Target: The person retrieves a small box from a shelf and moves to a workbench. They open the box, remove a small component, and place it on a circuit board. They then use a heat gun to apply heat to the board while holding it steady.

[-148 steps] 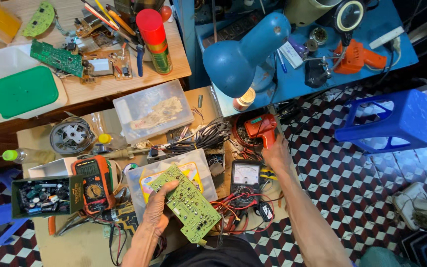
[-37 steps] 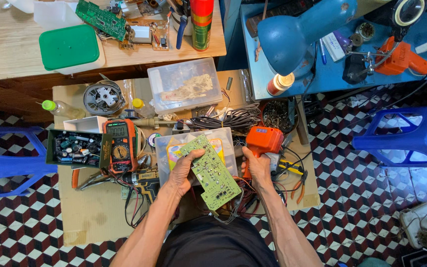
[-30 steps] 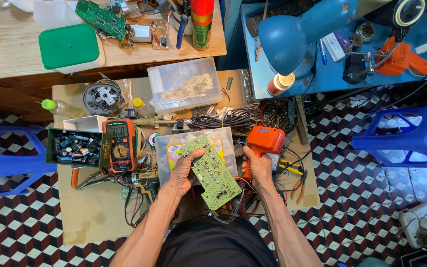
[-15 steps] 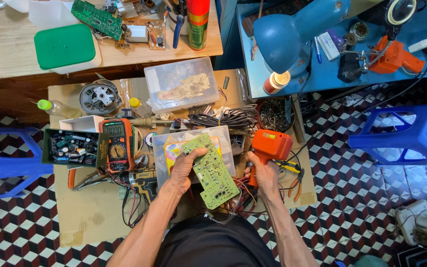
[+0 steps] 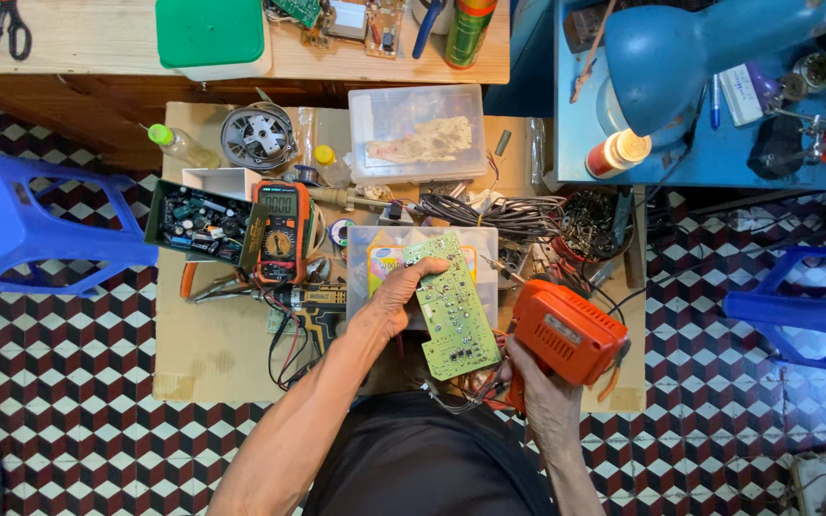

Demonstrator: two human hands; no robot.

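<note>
Since half a second ago the right hand (image 5: 539, 401) has drawn the orange soldering gun (image 5: 566, 334) a little lower and closer to the body, so that it now sits just right of the green circuit board (image 5: 451, 306) rather than up beside the board's top edge. Its fingers are wrapped tight around the gun's grip, and the gun's thin tip points up and left toward the board's upper right corner; whether the tip touches the board cannot be told.

Left of the gun, the left hand (image 5: 396, 301) holds the circuit board by its left edge, fingers clamped on it with the thumb across the front. Tilted, the board hangs over a clear plastic box with colourful contents (image 5: 375, 263) on the low tabletop (image 5: 212, 354), and a bundle of red and dark wires (image 5: 466, 387) trails from the board's bottom edge.

Left of the board lie a cordless drill (image 5: 313, 306), an orange multimeter (image 5: 281, 229) and an open dark box of small parts (image 5: 198, 222). Above the board stands a second clear lidded box (image 5: 418, 134), with a tangle of black cables (image 5: 485, 212) between the two. Up and right of the board, a blue desk lamp (image 5: 690, 48) shines down.
</note>
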